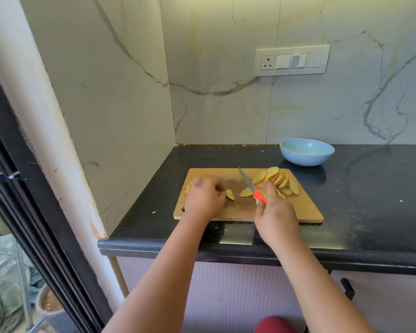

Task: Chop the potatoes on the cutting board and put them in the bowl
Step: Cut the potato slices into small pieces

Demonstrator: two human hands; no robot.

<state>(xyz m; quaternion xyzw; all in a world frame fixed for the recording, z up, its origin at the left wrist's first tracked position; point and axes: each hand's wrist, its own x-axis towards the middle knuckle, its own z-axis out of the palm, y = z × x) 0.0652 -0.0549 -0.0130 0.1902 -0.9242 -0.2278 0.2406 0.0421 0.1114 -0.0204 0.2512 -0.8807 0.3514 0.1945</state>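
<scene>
a first-person view down onto a black kitchen counter (370,188) set in a corner of pale marble-veined walls. a wooden cutting board (298,207) lies flat on the counter, near its front edge.

starting at the left, the left hand (203,198) rests over the left end of the board, knuckles up, fingers curled. it looks to be holding a small potato piece (230,195) that pokes out at its fingertips, though the contact itself is hidden. a few pale yellow potato bits (187,188) show at the board's edge just left of this hand.

just right of those fingertips, in the gap between the two hands, a single potato slice (246,193) lies on the board.

the right hand (275,212) grips a knife (252,187) by its orange handle, fingers wrapped round it. the grey blade angles up and to the left from the grip, its tip pointing away from the person, and passes beside the single slice.

just behind and right of the right hand, a fanned pile of potato slices (280,180) lies overlapping at the board's far right corner.

farther back and right of that hand, off the board and near the wall, sits a light blue bowl (306,152). above it on the wall is a white switch panel (292,60).
</scene>
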